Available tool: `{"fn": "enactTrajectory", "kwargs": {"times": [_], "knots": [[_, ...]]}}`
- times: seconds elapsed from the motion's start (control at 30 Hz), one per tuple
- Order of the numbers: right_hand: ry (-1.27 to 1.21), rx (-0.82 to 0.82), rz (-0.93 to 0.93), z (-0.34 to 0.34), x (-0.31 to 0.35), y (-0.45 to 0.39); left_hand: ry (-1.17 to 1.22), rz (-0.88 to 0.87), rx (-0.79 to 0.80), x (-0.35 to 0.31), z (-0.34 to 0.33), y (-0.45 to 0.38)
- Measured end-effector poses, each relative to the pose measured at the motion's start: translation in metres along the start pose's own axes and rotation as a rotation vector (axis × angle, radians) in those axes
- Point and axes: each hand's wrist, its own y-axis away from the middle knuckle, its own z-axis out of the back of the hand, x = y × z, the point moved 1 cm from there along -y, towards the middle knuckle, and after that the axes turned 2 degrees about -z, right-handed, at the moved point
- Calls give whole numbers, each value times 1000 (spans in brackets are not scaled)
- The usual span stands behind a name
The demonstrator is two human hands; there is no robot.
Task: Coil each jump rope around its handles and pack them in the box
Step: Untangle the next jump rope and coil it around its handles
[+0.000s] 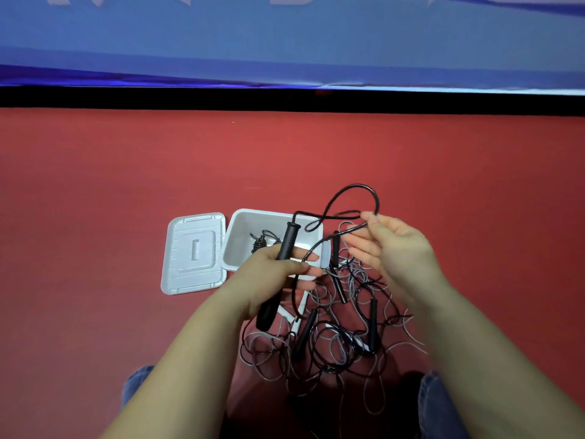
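One wide-angle view is taken from the head, aimed forward and down; the red floor (126, 185) is seen closely, a blue backdrop (285, 42) farther off.

Even, fairly bright overhead light, soft shadows — wide-angle bowing at the edges (right hand (391, 248) slightly motion-blurred).

black handles (287, 239) in left hand (278, 274), cord loop (364, 186) in right hand (395, 248), white box (269, 213) beyond

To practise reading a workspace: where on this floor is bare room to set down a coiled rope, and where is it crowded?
Bare floor lies left of the lid, beyond the box up to the black strip, and right of the tangle. Crowded: the tangle between box and knees.
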Motion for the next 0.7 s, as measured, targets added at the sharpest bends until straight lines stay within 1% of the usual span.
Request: {"fn": "enactTrajectory", "kwargs": {"times": [0.03, 0.07, 0.13, 0.2, 0.23, 0.27, 0.37, 0.43, 0.47, 0.5, 0.57, 0.63, 0.7], "knots": [[55, 43, -44, -2, -3, 1, 51, -6, -26, -2, 0, 0], [181, 119, -86, -4, -6, 5, 125, -16, -57, -3, 1, 0], [556, 345, -137, -9, -20, 12, 320, -31, -106, -8, 4, -1], [783, 543, -143, -16, -37, 19, 502, -33, -121, -10, 5, -2], [861, 579, -116, -19, -45, 20, 569, -33, -121, -11, 5, -2], [931, 565, -70, -22, -50, 20, 621, -32, -118, -12, 5, -2], [1080, 391, 55, -21, -49, 16, 735, -46, -134, -12, 8, -2], [1164, 316, 98, -17, -48, 11, 794, -72, -171, -14, 13, -2], [1167, 311, 92, -17, -48, 9, 805, -88, -180, -15, 16, -2], [1107, 308, 60, -19, -48, 7, 799, -104, -180, -16, 17, -3], [797, 270, -54, -23, -43, 7, 709, -122, -171, -17, 19, -2], [444, 237, -142, -24, -29, 10, 470, -124, -178, -14, 17, -2], [173, 203, -166, -21, -15, 11, 199, -102, -141, -8, 11, -1]]}}
